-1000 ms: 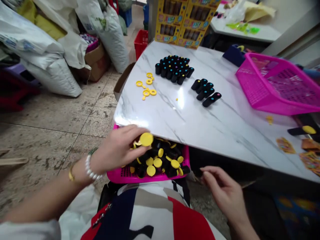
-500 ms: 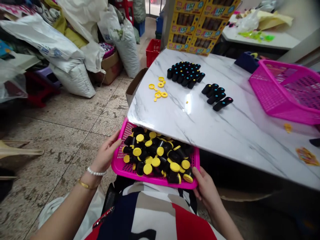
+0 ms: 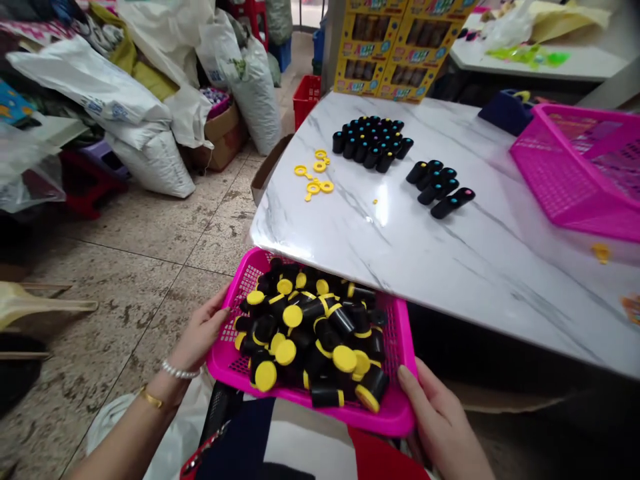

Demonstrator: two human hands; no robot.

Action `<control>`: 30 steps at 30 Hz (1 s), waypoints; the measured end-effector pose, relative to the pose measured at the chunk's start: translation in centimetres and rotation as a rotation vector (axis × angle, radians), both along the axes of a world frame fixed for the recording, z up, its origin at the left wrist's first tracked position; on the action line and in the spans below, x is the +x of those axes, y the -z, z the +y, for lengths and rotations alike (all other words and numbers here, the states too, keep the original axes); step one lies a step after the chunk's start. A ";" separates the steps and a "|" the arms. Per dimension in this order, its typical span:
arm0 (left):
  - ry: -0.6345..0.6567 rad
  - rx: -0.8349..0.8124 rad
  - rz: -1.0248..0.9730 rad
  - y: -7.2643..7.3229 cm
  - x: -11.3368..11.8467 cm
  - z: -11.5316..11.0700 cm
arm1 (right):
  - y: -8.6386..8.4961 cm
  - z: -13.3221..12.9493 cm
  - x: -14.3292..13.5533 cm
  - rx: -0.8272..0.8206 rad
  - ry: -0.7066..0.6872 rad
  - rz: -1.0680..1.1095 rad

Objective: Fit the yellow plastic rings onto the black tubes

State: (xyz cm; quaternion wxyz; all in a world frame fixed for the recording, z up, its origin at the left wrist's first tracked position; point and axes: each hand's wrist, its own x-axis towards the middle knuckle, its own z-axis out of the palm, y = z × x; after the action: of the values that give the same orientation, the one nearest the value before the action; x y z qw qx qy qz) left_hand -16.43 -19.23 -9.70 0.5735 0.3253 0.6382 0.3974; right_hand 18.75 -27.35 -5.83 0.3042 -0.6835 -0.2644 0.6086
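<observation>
Between my two hands is a pink plastic basket, just in front of the table edge and above my lap. Black cylinders with yellow caps lie jumbled inside it. My left hand grips the basket's left rim, with a pearl bracelet and a gold bangle on that arm. On the right side, my right hand is closed on the rim, its thumb over the edge and the other fingers partly hidden.
On the marble-patterned table stand a group of black cylinders, a smaller cluster and yellow ring pieces. Another pink basket sits at the right. Yellow boxes are stacked behind. White sacks line the left.
The basket has come up and closer to me, away from the table edge, with both hands still on it. Its cylinders have shifted and tumbled about.
</observation>
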 end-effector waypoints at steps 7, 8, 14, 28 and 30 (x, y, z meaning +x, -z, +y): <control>0.115 0.263 0.544 -1.9 1.3 -1.2 | 2.3 -0.8 1.1 -0.075 -0.043 0.001; 0.160 0.377 0.673 -2.4 1.6 -1.6 | 2.4 -1.0 1.3 -0.073 -0.073 -0.028; 1.048 0.895 0.838 -4.2 4.1 -1.2 | 0.9 -0.5 2.1 0.522 -0.173 -0.877; 0.933 0.754 1.068 -4.2 5.6 4.6 | 0.8 9.9 -2.7 1.139 -0.949 -1.196; 0.975 0.783 1.065 -4.1 4.9 4.8 | 0.2 10.2 -2.1 1.298 -0.982 -1.202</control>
State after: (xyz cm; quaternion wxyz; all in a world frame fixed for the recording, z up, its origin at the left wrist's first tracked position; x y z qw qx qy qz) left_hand -11.52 -14.48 -5.60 0.1469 0.8877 0.4269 0.0898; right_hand 16.68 -17.11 -6.07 0.1496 -0.3950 -0.9055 -0.0397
